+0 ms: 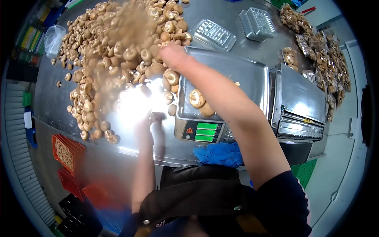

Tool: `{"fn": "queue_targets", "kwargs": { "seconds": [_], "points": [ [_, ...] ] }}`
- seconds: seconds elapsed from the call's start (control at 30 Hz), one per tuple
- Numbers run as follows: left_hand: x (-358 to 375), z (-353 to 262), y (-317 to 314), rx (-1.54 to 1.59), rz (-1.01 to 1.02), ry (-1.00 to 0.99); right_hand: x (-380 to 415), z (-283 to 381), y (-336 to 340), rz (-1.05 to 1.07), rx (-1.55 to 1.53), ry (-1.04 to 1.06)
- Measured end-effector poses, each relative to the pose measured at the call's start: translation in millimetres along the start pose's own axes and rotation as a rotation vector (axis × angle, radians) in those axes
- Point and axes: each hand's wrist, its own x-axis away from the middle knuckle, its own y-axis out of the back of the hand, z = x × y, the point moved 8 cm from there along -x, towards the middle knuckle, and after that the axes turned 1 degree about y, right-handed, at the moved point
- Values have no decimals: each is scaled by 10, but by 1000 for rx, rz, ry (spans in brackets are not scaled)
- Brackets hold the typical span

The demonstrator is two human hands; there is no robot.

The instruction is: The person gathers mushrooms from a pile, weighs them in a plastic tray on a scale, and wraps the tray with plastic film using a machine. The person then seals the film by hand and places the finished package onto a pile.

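Observation:
Across the metal table lies a big pile of brown mushrooms [90,37]. My right hand [173,54] reaches to the pile's right edge, beside the scale tray, its fingers bent among the mushrooms; what they hold is hidden. My left hand [147,118] is over the table's front part, below a bright glare that washes out its fingers. On the metal scale tray [233,71], a few mushrooms [196,98] rest under my right forearm. The scale's display [206,132] is lit green.
Clear plastic trays [215,34] and a stacked pair [258,24] lie behind the scale. Packed mushrooms [325,59] are heaped at the right, beyond a metal wrapping machine [302,94]. A blue cloth [219,154] lies before the scale. Red crates [67,154] stand lower left.

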Motion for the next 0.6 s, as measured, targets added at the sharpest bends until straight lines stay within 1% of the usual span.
{"fn": "queue_targets", "kwargs": {
  "seconds": [0.07,0.1,0.13,0.17,0.2,0.23,0.27,0.3,0.33,0.37,0.4,0.43,0.5,0.53,0.6],
  "points": [
    [-33,226,401,-174,33,-123,14,-37,228,-54,-197,-35],
    [29,270,557,-198,-1,-157,42,-20,376,-65,-293,-42],
    [98,259,670,-185,-44,-169,178,-6,665,-145,-413,-30],
    [162,271,763,-148,-89,-159,411,-41,961,-228,-489,-90],
    [211,303,832,-91,-121,-136,702,-99,1171,-234,-640,-137],
    [229,375,890,-39,-119,-105,1004,-211,1284,-295,-674,-176],
    [247,446,946,13,-119,-74,1338,-274,1412,-287,-783,-274],
    [265,515,1002,66,-121,-43,1654,-453,1334,-381,-915,-327],
    [289,548,967,110,-117,-31,1949,-454,1391,-416,-1012,-425],
    [319,581,936,150,-112,-17,2190,-465,1422,-390,-931,-518],
    [321,605,897,100,-75,-40,2338,-408,1513,-465,-767,-488],
    [314,694,893,52,-83,-27,2463,-349,1556,-539,-605,-457],
    [299,830,879,-52,-93,-6,2596,-98,1496,-656,-205,-312],
    [332,849,848,-20,-113,57,2583,62,1331,-550,-63,-267],
    [392,721,781,-137,-103,-14,2638,216,1030,-447,-90,-245]
  ]
}}
